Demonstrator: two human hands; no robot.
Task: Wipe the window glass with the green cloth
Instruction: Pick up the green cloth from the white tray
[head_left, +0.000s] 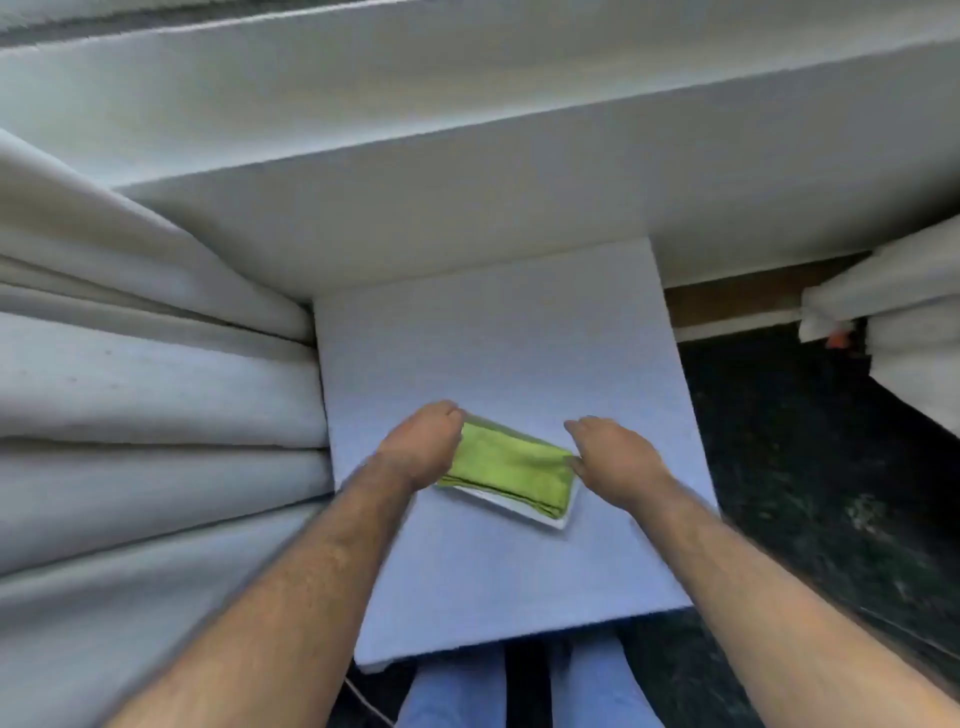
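A folded green cloth (511, 470) lies on a small white rectangular tray (524, 512) on a white table (493, 343). My left hand (423, 447) is at the cloth's left end, fingers curled down over the tray's edge. My right hand (613, 460) is at the cloth's right end, fingertips touching it. Whether either hand grips the cloth or the tray is hidden by the backs of the hands. The window glass is not clearly visible; only a white sill or frame (467, 156) runs across the top.
Thick white curtain folds (156, 374) hang at the left against the table. Another curtain (904, 322) hangs at the right. Dark patterned carpet (810, 467) lies to the right of the table. My legs in blue trousers (457, 691) are below the table's near edge.
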